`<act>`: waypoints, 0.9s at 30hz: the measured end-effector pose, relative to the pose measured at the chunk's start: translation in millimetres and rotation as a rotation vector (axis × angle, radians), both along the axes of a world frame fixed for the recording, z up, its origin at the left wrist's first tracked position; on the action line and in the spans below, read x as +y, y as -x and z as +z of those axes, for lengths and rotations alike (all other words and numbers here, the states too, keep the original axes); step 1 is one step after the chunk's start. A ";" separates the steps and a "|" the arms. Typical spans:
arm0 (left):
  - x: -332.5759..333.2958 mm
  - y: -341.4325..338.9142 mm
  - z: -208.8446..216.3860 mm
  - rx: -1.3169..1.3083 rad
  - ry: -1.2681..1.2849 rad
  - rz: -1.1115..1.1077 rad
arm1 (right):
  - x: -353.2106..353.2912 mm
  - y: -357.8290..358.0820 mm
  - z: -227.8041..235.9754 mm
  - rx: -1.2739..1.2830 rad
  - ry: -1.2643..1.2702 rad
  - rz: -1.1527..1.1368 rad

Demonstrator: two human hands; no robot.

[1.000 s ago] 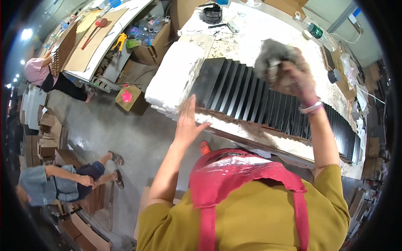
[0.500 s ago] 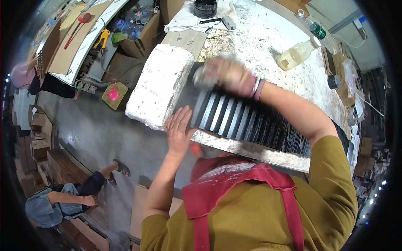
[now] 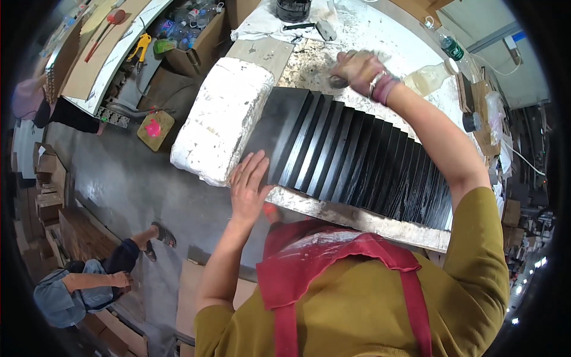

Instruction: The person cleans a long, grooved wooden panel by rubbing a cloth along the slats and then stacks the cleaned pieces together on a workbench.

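Observation:
A fanned row of black boards lies overlapped along the near side of the table, some showing wood grain and a sheen. My left hand rests with fingers stretched out at the near corner of the leftmost board, beside a white paint-crusted block. Beyond the boards' far edge, my right hand is raised over the table, fingers curled round a greyish wad that looks like a rag. Motion blurs that hand, and its fingers hide much of the wad.
A cloudy bottle stands behind my right wrist. A black pot sits on a white cloth at the far side, near a small brush-like tool. To the left, a person sits low; another stands by the side table.
My right hand has moved right and away from the leftmost board, off the boards' far edge, with the wad. The left hand keeps its place on the board's corner.

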State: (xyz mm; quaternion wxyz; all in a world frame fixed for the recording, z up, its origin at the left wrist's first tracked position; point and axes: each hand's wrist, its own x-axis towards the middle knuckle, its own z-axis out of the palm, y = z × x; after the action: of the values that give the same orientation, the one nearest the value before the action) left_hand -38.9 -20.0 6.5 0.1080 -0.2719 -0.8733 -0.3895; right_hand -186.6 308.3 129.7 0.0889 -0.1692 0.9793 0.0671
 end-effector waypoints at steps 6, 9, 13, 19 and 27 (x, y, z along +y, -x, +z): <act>-1.2 0.6 0.5 -0.015 0.009 -0.005 | -13.5 -30.3 -9.6 0.120 0.351 0.264; 0.7 1.0 2.1 0.002 0.004 -0.013 | 23.1 -3.2 6.3 0.112 -0.094 -0.012; -0.2 -0.1 -0.9 0.017 0.024 0.015 | -1.5 -36.8 19.4 0.114 0.398 0.128; -3.1 -0.3 -5.9 0.046 0.004 0.003 | 6.7 -28.2 17.7 0.014 -0.015 -0.160; -0.6 1.3 -6.1 0.057 0.042 0.011 | -46.3 -94.2 -9.4 0.435 -0.079 0.089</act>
State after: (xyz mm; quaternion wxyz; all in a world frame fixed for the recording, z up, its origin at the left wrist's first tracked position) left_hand -40.1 -20.6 0.4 0.1293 -0.2804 -0.8793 -0.3627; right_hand -92.3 262.0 120.4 -0.1209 -0.1901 0.9636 0.1441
